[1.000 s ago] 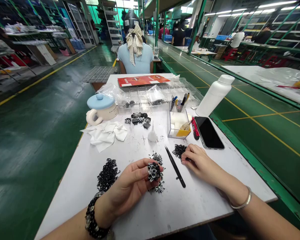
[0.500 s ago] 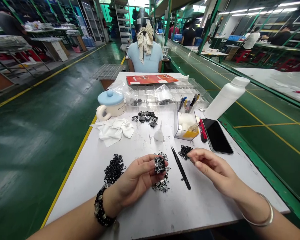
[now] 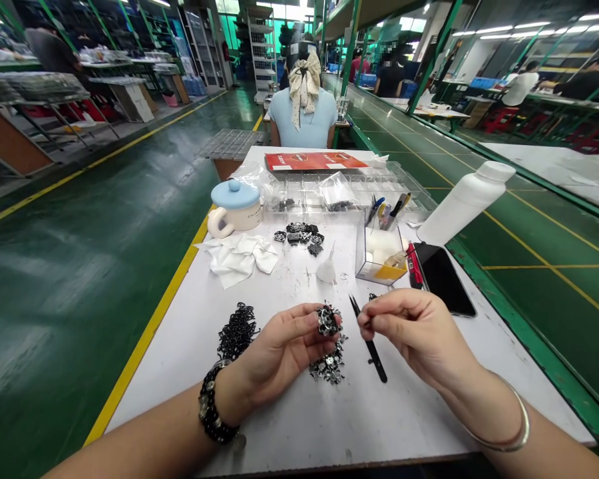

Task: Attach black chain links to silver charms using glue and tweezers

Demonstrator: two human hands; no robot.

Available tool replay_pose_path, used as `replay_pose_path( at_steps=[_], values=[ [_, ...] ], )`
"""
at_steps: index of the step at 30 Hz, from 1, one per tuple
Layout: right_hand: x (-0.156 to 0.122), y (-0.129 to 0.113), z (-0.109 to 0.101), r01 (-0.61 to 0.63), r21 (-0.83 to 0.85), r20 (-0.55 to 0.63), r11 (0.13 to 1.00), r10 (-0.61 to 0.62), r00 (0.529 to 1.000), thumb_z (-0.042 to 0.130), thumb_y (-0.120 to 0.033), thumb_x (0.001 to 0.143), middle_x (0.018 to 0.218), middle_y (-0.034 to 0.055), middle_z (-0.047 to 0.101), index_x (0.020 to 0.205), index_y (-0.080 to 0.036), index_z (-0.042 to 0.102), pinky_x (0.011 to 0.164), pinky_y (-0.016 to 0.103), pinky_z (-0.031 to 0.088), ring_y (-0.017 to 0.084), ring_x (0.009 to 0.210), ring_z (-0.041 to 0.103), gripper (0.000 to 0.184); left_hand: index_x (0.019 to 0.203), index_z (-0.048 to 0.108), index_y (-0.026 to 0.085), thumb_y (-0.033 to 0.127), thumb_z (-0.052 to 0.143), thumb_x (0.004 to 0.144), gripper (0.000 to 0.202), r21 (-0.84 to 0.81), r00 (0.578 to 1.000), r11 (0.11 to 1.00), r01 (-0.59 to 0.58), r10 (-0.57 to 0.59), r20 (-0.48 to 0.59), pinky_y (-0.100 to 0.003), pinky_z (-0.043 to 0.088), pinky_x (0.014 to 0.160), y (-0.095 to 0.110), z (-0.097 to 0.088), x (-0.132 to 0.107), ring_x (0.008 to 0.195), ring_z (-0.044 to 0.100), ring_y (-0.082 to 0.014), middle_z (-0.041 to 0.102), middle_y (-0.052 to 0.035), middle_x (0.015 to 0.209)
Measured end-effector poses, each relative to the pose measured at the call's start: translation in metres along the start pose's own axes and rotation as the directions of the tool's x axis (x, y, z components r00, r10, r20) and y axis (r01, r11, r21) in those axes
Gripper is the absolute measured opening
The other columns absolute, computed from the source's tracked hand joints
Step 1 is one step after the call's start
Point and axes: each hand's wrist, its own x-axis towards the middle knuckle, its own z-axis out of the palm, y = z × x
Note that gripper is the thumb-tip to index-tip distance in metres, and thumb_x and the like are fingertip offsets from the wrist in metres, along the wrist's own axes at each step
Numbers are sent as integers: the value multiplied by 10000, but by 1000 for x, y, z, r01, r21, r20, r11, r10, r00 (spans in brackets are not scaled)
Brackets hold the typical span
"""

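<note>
Between thumb and fingers, my left hand (image 3: pixel 284 342) holds a small black part with silver metal pieces (image 3: pixel 328 320) above the white table. My right hand (image 3: pixel 409 326) is pinched closed, with its fingertips over the black tweezers (image 3: pixel 374 356); whatever is in the pinch is too small to name. Beneath the left hand lies a pile of small silver metal pieces (image 3: pixel 331 366). A heap of black hook-like pieces (image 3: pixel 237 330) sits left of that hand. Another small black pile is mostly hidden behind my right hand.
Further back are several black-and-silver parts (image 3: pixel 299 234), a small dropper bottle (image 3: pixel 327 267), a crumpled tissue (image 3: pixel 242 258) and a lidded mug (image 3: pixel 235 205). A clear box with pens (image 3: pixel 382 256), a red cutter (image 3: pixel 414 266), a phone (image 3: pixel 446 279) and a white bottle (image 3: pixel 464 203) stand right. A person sits ahead.
My right hand has moved left from the small black pile, closer to my left hand, fingers still pinched. My left hand keeps its hold on the black-and-silver part. The whole view has shifted slightly.
</note>
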Motion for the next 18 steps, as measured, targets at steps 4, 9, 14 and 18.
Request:
replay_pose_path(
  at_steps=[4, 9, 14, 18],
  values=[
    [1, 6, 9, -33, -49, -41, 998, 31, 999, 793, -183, 640, 697, 19, 730, 702, -215, 727, 578, 213, 576, 120, 589, 676, 96, 947, 645, 84, 192, 691, 765, 216, 0, 1000, 1000, -16, 16, -24, -265, 520, 782, 1, 0, 0, 806, 660, -160, 704, -94, 886],
    [4, 14, 12, -42, -133, -66, 990, 34, 997, 801, -175, 616, 667, -12, 698, 685, -218, 708, 556, 156, 512, 74, 593, 619, 124, 950, 641, 97, 150, 696, 748, 216, -50, 999, 998, -29, 28, -28, -243, 526, 769, 1, -1, 1, 777, 667, -133, 716, -69, 845],
    [5, 17, 13, -31, -217, -41, 976, 23, 999, 778, -230, 655, 688, -19, 628, 665, -207, 670, 568, 173, 446, 73, 640, 546, 111, 925, 649, 98, 170, 725, 725, 226, -16, 1000, 1000, -23, 22, -12, -247, 527, 785, -1, -1, 1, 788, 662, -128, 711, -53, 840],
    [5, 19, 12, -55, -240, -28, 969, 50, 998, 768, -276, 669, 705, -11, 611, 664, -203, 670, 579, 213, 420, 92, 652, 529, 122, 910, 655, 98, 174, 734, 719, 220, 0, 1000, 1000, -21, 21, -10, -246, 529, 776, -1, -1, 1, 771, 660, -122, 708, -45, 821]
  ],
)
